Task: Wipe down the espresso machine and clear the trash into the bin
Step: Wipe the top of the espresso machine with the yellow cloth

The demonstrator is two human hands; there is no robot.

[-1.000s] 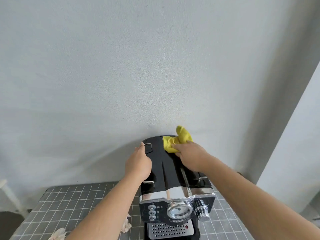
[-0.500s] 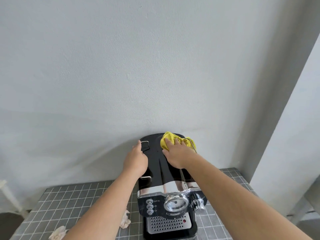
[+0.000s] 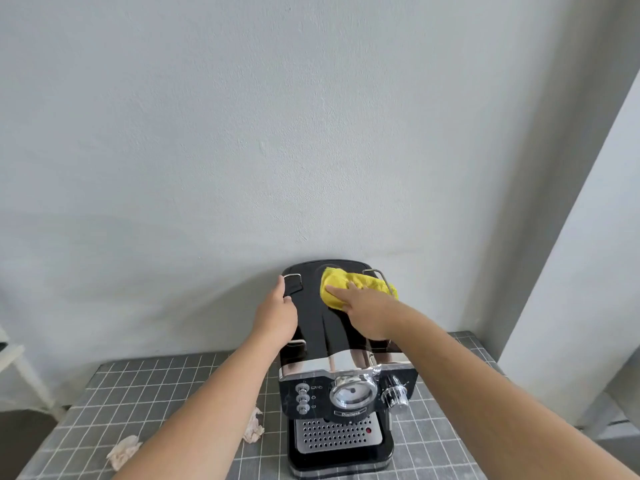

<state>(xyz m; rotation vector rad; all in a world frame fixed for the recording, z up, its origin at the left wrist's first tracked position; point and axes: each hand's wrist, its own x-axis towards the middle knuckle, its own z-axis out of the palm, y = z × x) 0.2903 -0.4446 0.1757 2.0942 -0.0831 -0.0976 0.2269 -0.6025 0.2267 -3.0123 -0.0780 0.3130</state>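
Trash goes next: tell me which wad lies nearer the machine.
The wad beside the machine's base; the other wad lies farther left on the table.

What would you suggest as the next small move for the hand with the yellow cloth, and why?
Probably draw the yellow cloth forward along the black top of the espresso machine: the right hand presses it flat near the rear edge, the stretch toward the chrome band lies uncovered, and the left hand steadies the left side.

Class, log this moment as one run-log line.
right hand: presses yellow cloth on espresso machine top | left hand: rests on its left side | crumpled paper: on table, uncleared
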